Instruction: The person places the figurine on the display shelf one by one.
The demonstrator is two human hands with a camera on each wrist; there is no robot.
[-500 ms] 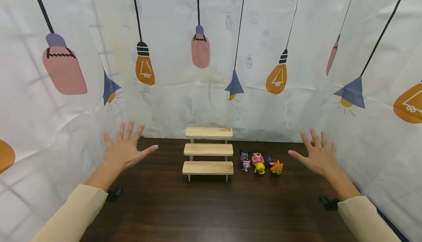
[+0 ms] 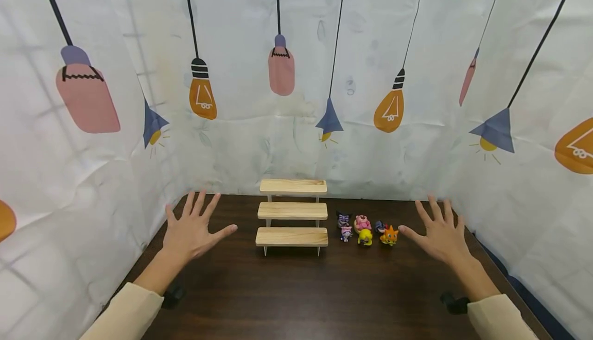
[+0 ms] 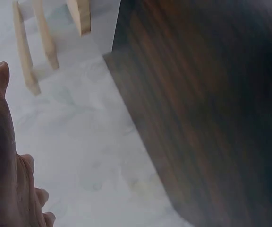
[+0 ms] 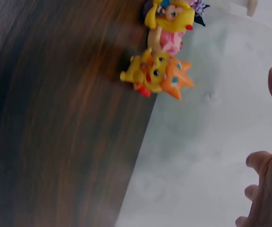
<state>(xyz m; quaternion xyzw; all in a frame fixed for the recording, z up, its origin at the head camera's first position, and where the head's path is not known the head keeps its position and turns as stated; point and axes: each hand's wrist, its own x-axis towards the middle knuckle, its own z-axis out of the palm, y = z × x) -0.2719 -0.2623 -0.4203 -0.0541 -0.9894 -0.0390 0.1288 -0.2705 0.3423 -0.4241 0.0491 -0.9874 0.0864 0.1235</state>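
Note:
My left hand [image 2: 189, 232] is held out over the left of the dark table, fingers spread and holding nothing. Over the right side, my right hand [image 2: 442, 234] is also spread and holds nothing. Between them stands a three-step wooden display rack [image 2: 292, 210]. Several small toy figures cluster right of the rack: a yellow one [image 2: 365, 236], a pink one [image 2: 362, 222], a dark purple one [image 2: 343, 219], a small pale purple one [image 2: 346, 233], a dark blue one [image 2: 380, 226] and an orange spiky-haired one [image 2: 389, 235]. The orange figure is nearest to my right hand.
A white cloth [image 2: 296, 139] printed with hanging lamps surrounds the dark wood table [image 2: 296, 288] at the back and both sides. Black wrist straps [image 2: 173, 296] sit on both forearms, below the beige sleeves [image 2: 127, 311].
Both hands have moved lower in the head view and in toward the middle, fingers still spread. The rack and the figures stand where they were.

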